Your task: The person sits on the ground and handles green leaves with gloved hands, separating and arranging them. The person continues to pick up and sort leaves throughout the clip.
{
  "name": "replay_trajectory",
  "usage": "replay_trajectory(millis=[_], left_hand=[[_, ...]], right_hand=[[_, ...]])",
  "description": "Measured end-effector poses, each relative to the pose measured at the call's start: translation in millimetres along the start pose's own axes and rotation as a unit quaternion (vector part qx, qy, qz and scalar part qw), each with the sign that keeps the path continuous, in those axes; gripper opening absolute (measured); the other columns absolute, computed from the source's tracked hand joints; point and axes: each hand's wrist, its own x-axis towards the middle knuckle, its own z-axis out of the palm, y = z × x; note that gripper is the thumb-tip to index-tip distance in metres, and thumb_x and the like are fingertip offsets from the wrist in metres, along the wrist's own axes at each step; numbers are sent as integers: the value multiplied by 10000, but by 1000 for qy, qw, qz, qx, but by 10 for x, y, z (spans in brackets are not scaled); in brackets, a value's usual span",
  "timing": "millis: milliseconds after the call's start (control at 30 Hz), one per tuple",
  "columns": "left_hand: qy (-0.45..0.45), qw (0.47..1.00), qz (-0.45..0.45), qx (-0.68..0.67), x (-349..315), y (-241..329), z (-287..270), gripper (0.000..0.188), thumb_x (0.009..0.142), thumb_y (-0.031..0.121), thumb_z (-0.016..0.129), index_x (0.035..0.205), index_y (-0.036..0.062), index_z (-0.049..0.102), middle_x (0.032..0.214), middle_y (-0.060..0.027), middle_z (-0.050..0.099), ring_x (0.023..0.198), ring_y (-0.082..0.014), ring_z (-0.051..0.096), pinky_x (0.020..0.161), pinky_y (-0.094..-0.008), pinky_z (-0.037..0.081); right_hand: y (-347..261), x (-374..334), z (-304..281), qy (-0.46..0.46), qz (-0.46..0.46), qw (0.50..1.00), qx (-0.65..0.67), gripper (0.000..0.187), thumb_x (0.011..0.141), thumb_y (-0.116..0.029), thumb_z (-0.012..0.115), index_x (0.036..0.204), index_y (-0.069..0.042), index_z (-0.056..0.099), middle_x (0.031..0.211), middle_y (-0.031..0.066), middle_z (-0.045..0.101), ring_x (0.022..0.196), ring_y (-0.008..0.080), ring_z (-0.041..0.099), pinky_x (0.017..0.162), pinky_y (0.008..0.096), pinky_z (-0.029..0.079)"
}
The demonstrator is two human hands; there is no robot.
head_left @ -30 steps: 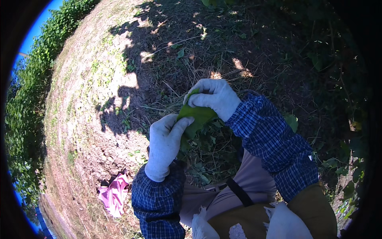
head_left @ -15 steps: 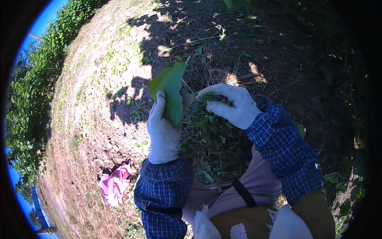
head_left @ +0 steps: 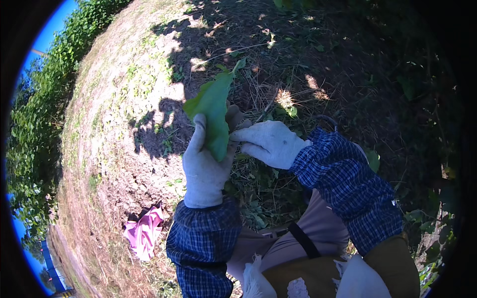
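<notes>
My left hand point(head_left: 202, 166), in a white knit glove, holds a large green leaf point(head_left: 212, 111) upright, thumb on its near face and the other fingers behind it. My right hand point(head_left: 271, 142), gloved alike, has its thumb and forefinger brought together at the leaf's right edge, beside the left fingertips. What those fingers pinch, if anything, is hidden. A thin dark curved thing point(head_left: 327, 119) shows just above the right wrist; its kind is unclear.
Dry grass and cut stems cover the shaded ground. A pink cloth point(head_left: 144, 233) lies on sunlit soil at the lower left. Leafy green bushes point(head_left: 37, 119) line the far left, and dark foliage point(head_left: 417, 89) stands at the right. A small green piece point(head_left: 291, 111) lies above my right hand.
My right hand has moved left to the leaf and turned its back upward. The green bit seen between its fingers no longer shows there. My left hand keeps the leaf almost in place.
</notes>
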Motion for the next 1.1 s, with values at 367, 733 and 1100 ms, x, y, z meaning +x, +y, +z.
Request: replay_trajectory(millis=[367, 733, 1100], left_hand=[[22, 1000, 14, -8, -12, 26, 40, 583, 1089, 425, 360, 1485, -2, 386, 1368, -212, 567, 1291, -355, 547, 1116, -549, 442], [31, 999, 21, 8, -23, 10, 88, 556, 1095, 406, 347, 1482, 9, 392, 1377, -207, 564, 1301, -346, 546, 1110, -554, 446], [25, 999, 7, -30, -16, 52, -13, 545, 1088, 401, 383, 1490, 32, 381, 1371, -198, 562, 1305, -346, 546, 1086, -555, 481]], right_hand=[[-96, -21, 62, -42, -63, 996, 42, 305, 964, -239, 622, 1242, -118, 656, 1001, 172, 714, 933, 354, 698, 841, 451, 571], [-133, -20, 55, -47, 27, 998, 45, 356, 931, -186, 664, 1255, -38, 646, 1012, 194, 714, 934, 337, 714, 826, 435, 584], [-166, -54, 60, -53, -65, 983, 163, 298, 964, -222, 634, 1242, -122, 673, 1046, 169, 723, 966, 343, 707, 859, 438, 573]])
